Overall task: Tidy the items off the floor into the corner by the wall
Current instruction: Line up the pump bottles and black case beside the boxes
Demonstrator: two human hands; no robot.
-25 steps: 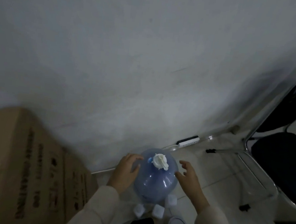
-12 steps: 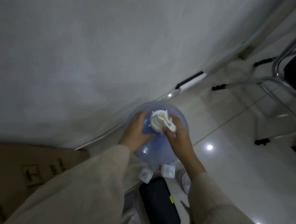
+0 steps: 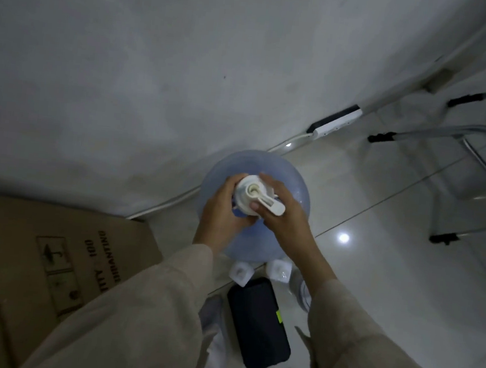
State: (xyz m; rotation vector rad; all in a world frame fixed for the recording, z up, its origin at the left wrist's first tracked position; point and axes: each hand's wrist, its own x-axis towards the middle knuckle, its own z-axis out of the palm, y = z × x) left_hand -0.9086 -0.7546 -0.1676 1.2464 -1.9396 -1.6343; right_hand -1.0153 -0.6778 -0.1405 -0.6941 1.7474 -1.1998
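A big blue water jug (image 3: 284,176) stands upright on the floor against the white wall. A white pump cap (image 3: 254,195) sits on its neck. My left hand (image 3: 221,211) wraps the neck and the cap from the left. My right hand (image 3: 287,218) grips the cap from the right, under its spout. Below the jug lie two small white cubes (image 3: 240,273) (image 3: 279,270), a black flat case (image 3: 258,323) and a round clear lid (image 3: 302,292), partly hidden by my right sleeve.
A large cardboard box (image 3: 32,266) stands at the left by the wall. A white power strip (image 3: 336,123) with its cable lies along the wall's foot. A metal-framed chair (image 3: 478,133) occupies the right. Glossy tiled floor stretches to the right of the jug.
My hands went from the jug's shoulders up to the neck and pump cap. The view has tilted down, so the jug sits nearer the middle.
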